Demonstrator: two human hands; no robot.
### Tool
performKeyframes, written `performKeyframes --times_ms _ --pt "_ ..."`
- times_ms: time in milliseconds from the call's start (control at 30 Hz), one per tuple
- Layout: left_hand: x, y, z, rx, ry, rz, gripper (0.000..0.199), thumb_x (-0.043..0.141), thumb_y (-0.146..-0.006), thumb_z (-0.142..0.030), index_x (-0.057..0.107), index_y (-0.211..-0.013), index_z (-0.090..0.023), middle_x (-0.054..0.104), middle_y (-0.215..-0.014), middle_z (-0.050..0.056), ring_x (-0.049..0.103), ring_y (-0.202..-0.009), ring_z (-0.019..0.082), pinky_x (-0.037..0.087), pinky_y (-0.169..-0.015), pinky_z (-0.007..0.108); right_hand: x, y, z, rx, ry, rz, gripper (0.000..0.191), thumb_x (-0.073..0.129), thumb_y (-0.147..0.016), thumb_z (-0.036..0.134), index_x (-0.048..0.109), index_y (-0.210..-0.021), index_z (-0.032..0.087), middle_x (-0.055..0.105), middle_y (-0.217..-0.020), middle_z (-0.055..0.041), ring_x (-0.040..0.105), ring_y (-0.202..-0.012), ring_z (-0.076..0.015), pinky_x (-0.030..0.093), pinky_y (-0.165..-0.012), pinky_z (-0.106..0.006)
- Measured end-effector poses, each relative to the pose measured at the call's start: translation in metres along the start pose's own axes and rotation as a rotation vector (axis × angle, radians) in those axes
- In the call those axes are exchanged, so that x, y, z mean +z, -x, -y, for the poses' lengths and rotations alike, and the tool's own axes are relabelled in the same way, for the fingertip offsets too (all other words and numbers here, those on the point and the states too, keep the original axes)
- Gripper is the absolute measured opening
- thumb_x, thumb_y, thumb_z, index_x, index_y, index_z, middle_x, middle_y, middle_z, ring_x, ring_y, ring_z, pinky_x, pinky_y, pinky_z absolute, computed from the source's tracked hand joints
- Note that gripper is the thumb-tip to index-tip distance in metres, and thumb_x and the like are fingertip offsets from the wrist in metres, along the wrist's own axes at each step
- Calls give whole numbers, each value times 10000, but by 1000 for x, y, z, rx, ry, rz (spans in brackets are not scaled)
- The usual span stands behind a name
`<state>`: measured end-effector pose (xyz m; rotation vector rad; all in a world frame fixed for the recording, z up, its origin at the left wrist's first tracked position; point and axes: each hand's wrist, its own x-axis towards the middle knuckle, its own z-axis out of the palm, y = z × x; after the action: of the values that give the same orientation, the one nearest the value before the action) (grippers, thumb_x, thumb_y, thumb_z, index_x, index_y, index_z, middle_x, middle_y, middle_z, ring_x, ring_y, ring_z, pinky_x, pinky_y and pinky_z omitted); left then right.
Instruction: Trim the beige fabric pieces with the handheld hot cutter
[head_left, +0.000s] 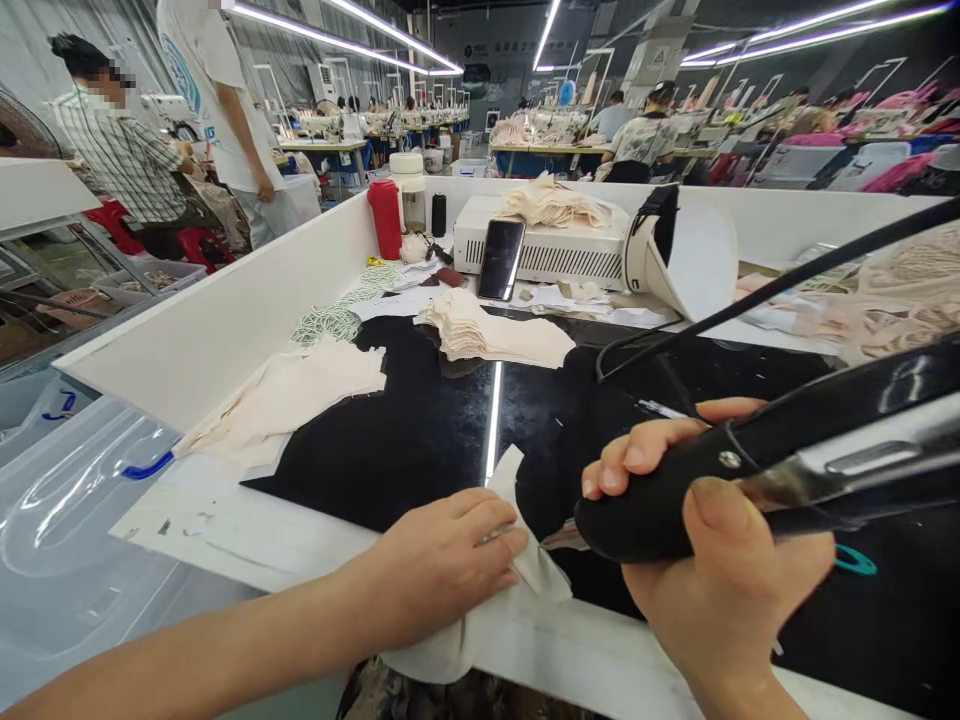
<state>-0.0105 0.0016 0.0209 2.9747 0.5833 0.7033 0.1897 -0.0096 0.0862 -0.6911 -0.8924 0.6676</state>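
Observation:
Cream fabric (510, 480) lies at the front edge of the glossy black tabletop (420, 440), part of it hanging over the white edge. My left hand (454, 560) grips this cloth with fingers pressed together. My right hand (720, 540) is wrapped round a black handheld tool (645, 510) with a metal lever along its side. Its narrow tip meets the right side of the cloth, close to my left fingers. A stack of cream pieces (487, 335) sits farther back, and more cream fabric (300, 395) is spread at the left.
Behind stand a white vented box (551, 240), a phone (501, 260), a red bottle (385, 220) and a white funnel-shaped item (694, 255). A black cable (750, 295) crosses the right side. A clear bin (90, 520) is at the left. People are farther off.

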Motion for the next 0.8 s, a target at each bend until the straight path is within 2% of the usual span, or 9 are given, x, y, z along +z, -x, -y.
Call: performKeyframes --times_ms 100,267,800 --pt "0 4 1 -31 13 9 198 641 -1206 -280 712 -1310 -128 771 -1232 132 762 -1192 247 693 -1056 365 1 0 0 3 4 -1 444 1044 -813 413 726 -1094 284 720 -738 65 681 -526 -184 601 -469 -309" --pt "1 5 1 4 -9 14 228 698 -1173 -274 700 -1348 -128 758 -1255 140 763 -1207 260 673 -1103 374 0 2 0 6 28 -31 442 1034 -803 430 734 -1094 285 710 -735 61 669 -540 -190 601 -506 -331" --pt "3 3 0 2 -6 -11 171 627 -1192 -229 717 -1297 -127 737 -1235 142 737 -1189 261 666 -1106 374 5 -4 -4 -8 -15 -50 382 982 -822 333 731 -1104 273 739 -743 62 676 -541 -182 616 -495 -314"
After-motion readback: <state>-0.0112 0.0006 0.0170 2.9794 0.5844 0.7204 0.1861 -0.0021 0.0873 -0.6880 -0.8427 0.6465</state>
